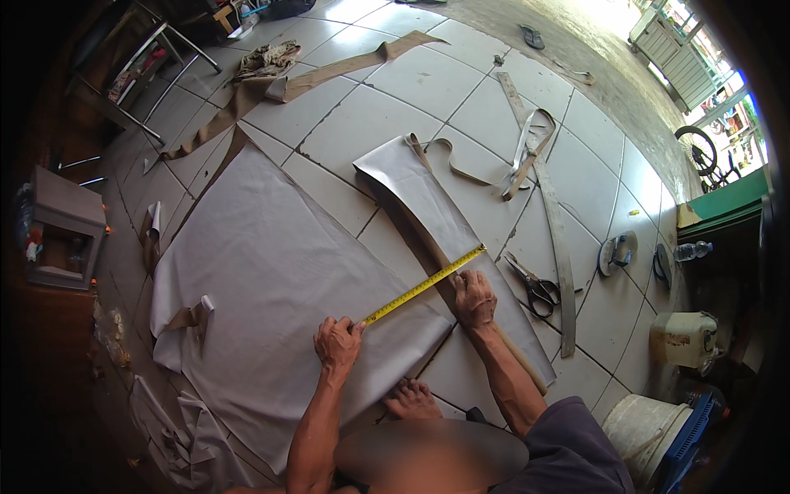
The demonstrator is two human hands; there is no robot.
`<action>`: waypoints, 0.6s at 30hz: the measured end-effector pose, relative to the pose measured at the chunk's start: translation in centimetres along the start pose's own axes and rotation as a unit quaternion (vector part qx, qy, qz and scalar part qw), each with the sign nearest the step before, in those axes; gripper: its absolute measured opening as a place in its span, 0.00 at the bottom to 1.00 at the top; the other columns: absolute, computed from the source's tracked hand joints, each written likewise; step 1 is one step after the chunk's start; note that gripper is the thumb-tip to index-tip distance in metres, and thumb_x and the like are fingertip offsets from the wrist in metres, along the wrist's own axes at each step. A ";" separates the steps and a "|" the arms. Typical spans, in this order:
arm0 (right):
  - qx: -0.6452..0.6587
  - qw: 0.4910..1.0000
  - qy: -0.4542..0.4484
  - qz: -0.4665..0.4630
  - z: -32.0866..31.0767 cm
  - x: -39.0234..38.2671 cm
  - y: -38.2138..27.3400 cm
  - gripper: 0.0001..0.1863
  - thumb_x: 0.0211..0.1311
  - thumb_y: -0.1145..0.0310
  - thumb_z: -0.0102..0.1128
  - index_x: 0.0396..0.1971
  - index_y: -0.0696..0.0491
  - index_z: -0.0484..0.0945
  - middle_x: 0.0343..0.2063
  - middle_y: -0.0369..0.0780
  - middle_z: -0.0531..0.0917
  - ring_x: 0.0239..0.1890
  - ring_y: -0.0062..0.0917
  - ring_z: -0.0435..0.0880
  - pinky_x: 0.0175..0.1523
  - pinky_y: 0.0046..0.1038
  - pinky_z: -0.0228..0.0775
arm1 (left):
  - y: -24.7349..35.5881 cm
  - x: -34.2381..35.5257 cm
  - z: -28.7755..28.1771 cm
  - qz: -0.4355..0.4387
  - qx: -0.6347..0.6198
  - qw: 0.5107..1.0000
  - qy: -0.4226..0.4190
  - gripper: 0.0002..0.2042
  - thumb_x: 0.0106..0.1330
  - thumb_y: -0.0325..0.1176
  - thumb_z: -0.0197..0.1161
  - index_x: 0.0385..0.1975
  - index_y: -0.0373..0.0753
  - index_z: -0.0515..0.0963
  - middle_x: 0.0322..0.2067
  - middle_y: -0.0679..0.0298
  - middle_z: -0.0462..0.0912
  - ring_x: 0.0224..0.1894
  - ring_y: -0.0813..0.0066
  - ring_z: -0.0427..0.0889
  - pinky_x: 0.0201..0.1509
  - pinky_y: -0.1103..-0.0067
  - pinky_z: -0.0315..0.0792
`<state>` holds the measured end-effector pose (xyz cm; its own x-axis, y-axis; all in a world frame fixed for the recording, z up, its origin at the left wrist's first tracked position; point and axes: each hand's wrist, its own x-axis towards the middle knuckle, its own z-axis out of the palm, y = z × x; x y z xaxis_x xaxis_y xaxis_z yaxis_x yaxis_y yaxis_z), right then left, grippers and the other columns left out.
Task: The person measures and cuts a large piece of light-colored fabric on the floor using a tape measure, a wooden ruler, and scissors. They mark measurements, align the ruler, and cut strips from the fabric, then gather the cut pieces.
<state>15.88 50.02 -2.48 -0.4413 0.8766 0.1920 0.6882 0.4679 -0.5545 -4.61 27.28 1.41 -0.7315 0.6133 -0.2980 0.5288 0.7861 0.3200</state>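
Note:
A yellow tape measure (424, 286) stretches across the gap between a large silver-grey sheet of fabric (271, 247) and a narrower strip (444, 206) of the same material with a brown underside. My left hand (337, 342) is closed on the tape's near end, over the large sheet. On the strip's left edge rests my right hand (476, 300), fingers curled onto the material just below the tape; its fingertips are partly hidden. The tape's far tip lies over the strip's right part. Black-handled scissors (540, 295) lie right of the strip.
A long flat straightedge (555, 239) lies on the tiles, with a thin curled strip (527, 152) across it. Brown offcuts (329, 74) spread at the far left. A metal-legged chair (164, 74) and a grey box-like stand (66, 230) stand left; a white bucket (646, 428) stands near right.

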 end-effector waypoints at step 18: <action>0.001 1.000 0.003 -0.008 0.0 0.0 0.2 0.05 0.68 0.67 0.61 0.35 0.52 0.79 0.33 0.43 0.81 0.37 0.41 0.83 0.41 0.42 0.75 | 0.2 0.0 -0.2 -0.014 -0.013 1.000 -0.013 0.16 0.65 0.50 0.69 0.34 0.42 0.86 0.37 0.57 0.82 0.46 0.54 0.81 0.52 0.59 0.71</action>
<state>15.98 50.09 -2.58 -0.4483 0.8700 0.2052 0.6798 0.4809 -0.5537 -4.61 27.43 1.62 -0.7348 0.5924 -0.3302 0.4956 0.8014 0.3349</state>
